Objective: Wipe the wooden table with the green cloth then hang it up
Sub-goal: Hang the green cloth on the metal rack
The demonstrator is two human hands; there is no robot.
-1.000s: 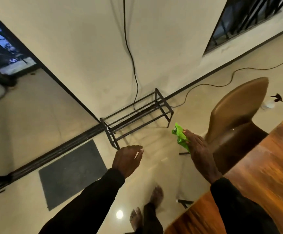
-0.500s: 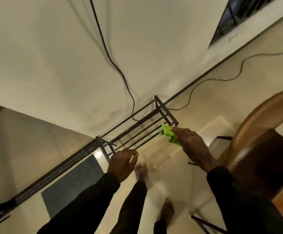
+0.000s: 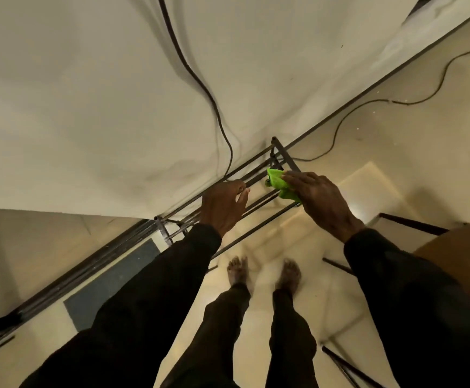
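Cloth: the green cloth (image 3: 277, 181) is bunched under the right hand (image 3: 323, 204), over the right end of the metal rack (image 3: 274, 141) by the wall.
Right hand: fingers curled down over it, pinching it.
Left hand (image 3: 224, 207): hovers over the far rails, loosely curled, nothing in it.
Handling: soft, light and floppy, so I'd grab an edge and drape it over a rail.

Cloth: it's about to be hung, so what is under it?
Under the cloth lie metal bars of the rack, near its right end, and pale floor below. The right hand covers part of the cloth, so whether it touches a bar is hidden.
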